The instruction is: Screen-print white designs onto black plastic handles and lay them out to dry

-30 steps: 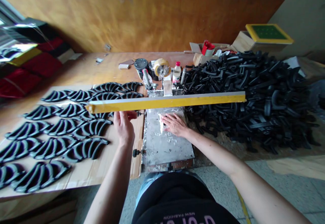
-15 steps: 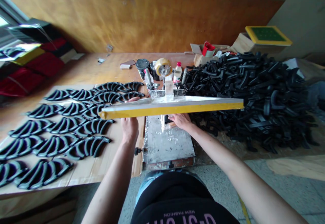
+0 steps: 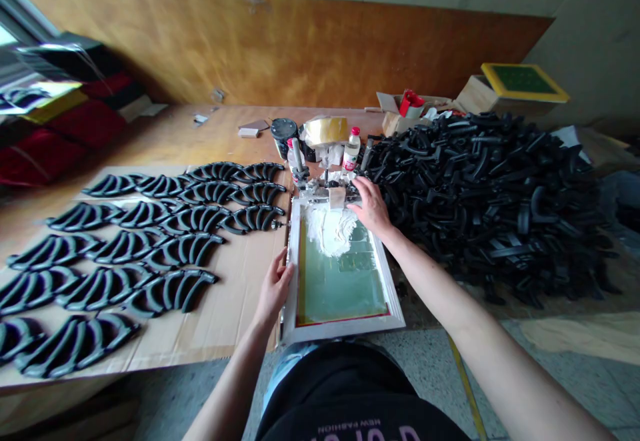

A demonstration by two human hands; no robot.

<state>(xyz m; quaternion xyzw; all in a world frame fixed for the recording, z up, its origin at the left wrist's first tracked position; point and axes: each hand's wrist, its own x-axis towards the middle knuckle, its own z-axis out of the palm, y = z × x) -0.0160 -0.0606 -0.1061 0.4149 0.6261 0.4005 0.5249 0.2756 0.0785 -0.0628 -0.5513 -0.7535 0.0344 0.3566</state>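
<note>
We see a metal-framed green screen point(image 3: 345, 331) lying at the near edge of the surface point(image 3: 175, 139), white paste point(image 3: 336, 235) heaped toward its far end. Our right hand point(image 3: 370, 206), fingers spread and holding nothing visible, hovers by the far right corner; a slight dip could smear paste onto skin, then onto whatever we touch. Our left hand point(image 3: 277, 284), loosely curled, sits at the left rim; we cannot tell whether it grips. A sideways push there might shift the frame. Beyond, a red-capped bottle point(image 3: 351, 151) stands close enough to be knocked by an overreach. Rightward, a careless elbow could topple loose pieces from the black heap point(image 3: 480, 194).
</note>
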